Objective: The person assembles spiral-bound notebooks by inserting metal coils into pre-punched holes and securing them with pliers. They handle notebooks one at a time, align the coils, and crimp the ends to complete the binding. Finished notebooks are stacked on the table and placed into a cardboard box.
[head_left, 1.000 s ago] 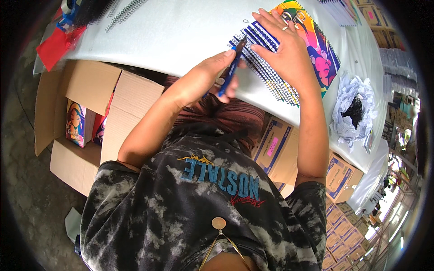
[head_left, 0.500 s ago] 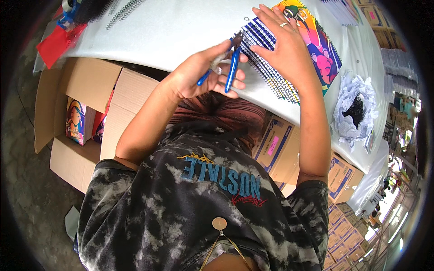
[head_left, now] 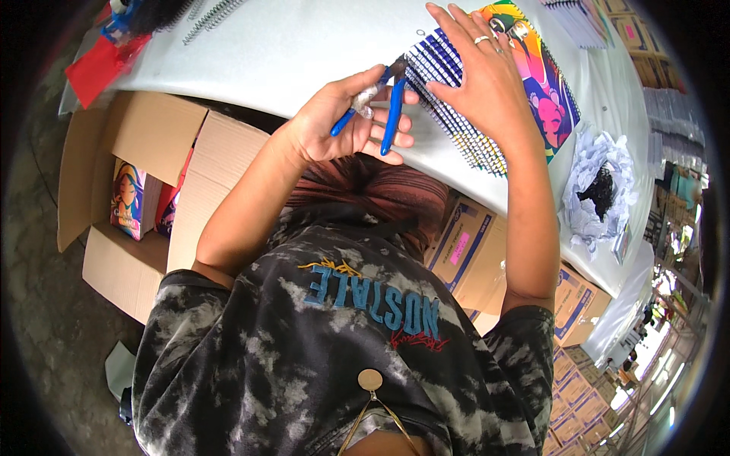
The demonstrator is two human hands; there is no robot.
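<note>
My left hand holds a pair of pliers with blue handles spread apart, the thumb on top and the fingers around and beneath. Their dark jaws are at the near left corner of a stack of spiral-bound notebooks, beside the coils. A small crumpled clear piece shows between thumb and handles; I cannot tell what it is. My right hand, a ring on one finger, lies over the stack with fingers stretched and apart. The top notebook's colourful illustrated cover shows beyond that hand.
A white-covered table bears loose wire coils, a red sheet and a crumpled pale bag with dark scraps inside. An opened carton with illustrated books stands at left. More cartons are under the table.
The view has shifted slightly. My left hand keeps the pliers at the stack's corner, and my right hand stays spread over the notebooks.
</note>
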